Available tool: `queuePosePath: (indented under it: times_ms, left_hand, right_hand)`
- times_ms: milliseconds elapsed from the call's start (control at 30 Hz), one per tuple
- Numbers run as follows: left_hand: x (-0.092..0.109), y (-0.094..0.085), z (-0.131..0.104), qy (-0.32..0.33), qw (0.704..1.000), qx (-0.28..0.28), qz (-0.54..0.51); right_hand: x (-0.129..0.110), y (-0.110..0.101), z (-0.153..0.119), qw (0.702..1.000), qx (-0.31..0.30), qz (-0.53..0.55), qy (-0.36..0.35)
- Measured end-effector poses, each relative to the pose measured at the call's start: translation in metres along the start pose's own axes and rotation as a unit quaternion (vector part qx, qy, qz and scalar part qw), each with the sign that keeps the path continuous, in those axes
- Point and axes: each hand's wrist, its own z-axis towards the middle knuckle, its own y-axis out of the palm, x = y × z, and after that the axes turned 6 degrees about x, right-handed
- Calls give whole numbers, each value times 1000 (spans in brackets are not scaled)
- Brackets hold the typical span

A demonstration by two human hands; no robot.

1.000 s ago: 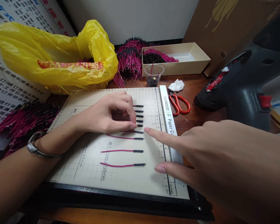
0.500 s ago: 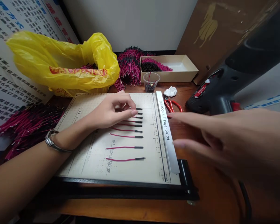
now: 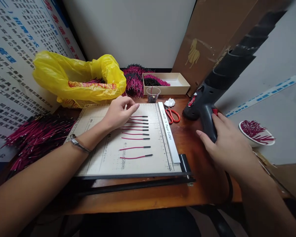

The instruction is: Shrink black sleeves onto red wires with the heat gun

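Note:
My left hand [image 3: 122,111] rests over the upper middle of a paper cutter board [image 3: 98,164], fingers curled in and thumb near them; whatever is between them is hidden. Several pink wires [image 3: 134,138] with black sleeved ends lie in a row on the board, the uppermost running partly under that hand. On the right, my right hand [image 3: 228,140] is at the handle of a black heat gun [image 3: 208,121]. Its fingers reach the red switch on the far side, while the thumb sticks out to the left, apart from the handle.
Behind the board are a yellow plastic bag [image 3: 76,92], a cream box [image 3: 166,90] of wires and a clear cup [image 3: 153,95]. Red-handled pliers [image 3: 173,116] and crumpled tissue [image 3: 169,102] lie right of the cutter. Wire bundles [image 3: 41,131] lie left; a white bowl [image 3: 256,136] holds more.
My right hand has moved from beside the cutter to the heat gun's handle. My left hand has shifted back off the wires' black ends. The view has shifted, showing the bowl at right.

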Motion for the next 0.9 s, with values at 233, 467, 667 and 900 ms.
queuePosePath:
  times_ms: [233, 467, 667, 900]
  left_hand:
    - [2, 1, -1, 16, 1000, -7, 16]
    - [16, -5, -11, 65, 995, -72, 34]
    - [40, -17, -40, 77, 986, -146, 16]
    - [41, -19, -52, 102, 983, -153, 6]
  right_hand:
    - [-27, -1, -19, 994, 74, 75, -42]
    - [-76, -1, -46, 971, -14, 224, -81]
    - [-86, 12, -56, 968, -46, 218, -119]
    - [-84, 14, -57, 971, -39, 181, -149]
